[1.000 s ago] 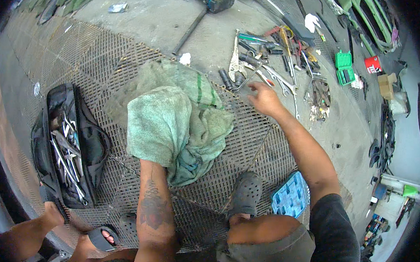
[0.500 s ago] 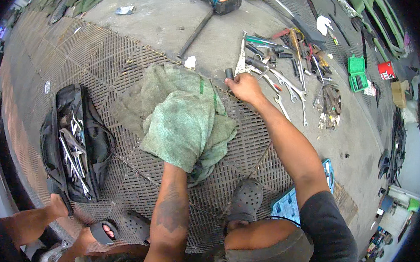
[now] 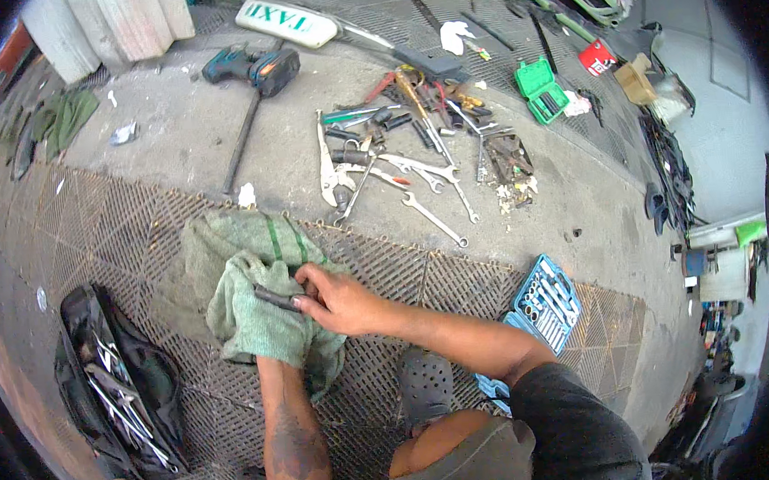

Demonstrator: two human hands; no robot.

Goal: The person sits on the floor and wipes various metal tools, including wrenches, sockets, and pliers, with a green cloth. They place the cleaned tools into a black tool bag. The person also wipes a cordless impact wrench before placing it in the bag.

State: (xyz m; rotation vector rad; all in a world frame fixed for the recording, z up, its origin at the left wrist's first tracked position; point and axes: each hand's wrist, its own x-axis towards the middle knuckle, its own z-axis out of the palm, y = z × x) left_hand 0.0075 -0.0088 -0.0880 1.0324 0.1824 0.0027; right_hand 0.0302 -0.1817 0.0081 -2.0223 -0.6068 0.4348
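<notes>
My left hand is covered by a green towel point(image 3: 261, 324), so its fingers are hidden; only the wrist and forearm come out below. My right hand point(image 3: 340, 301) is closed on a dark cylindrical socket point(image 3: 277, 298), pinched between thumb and fingers and pressed against the towel. More of the towel lies bunched beneath both hands on the slotted floor mat point(image 3: 423, 282). Beyond my hands, several wrenches, pliers and sockets lie in a loose pile, with a combination wrench point(image 3: 437, 220) at its near side.
A black tool bag point(image 3: 158, 381) with wrenches sits at the left, and a blue socket case point(image 3: 533, 319) by my right arm. Farther off are a cordless impact wrench point(image 3: 252, 71), a long dark bar point(image 3: 242, 143), a white roof sign point(image 3: 287, 22) and a green case point(image 3: 542, 91).
My right hand has brought the socket from beside the tool pile to the towel over my left hand. The view has shifted, showing more of the right side.
</notes>
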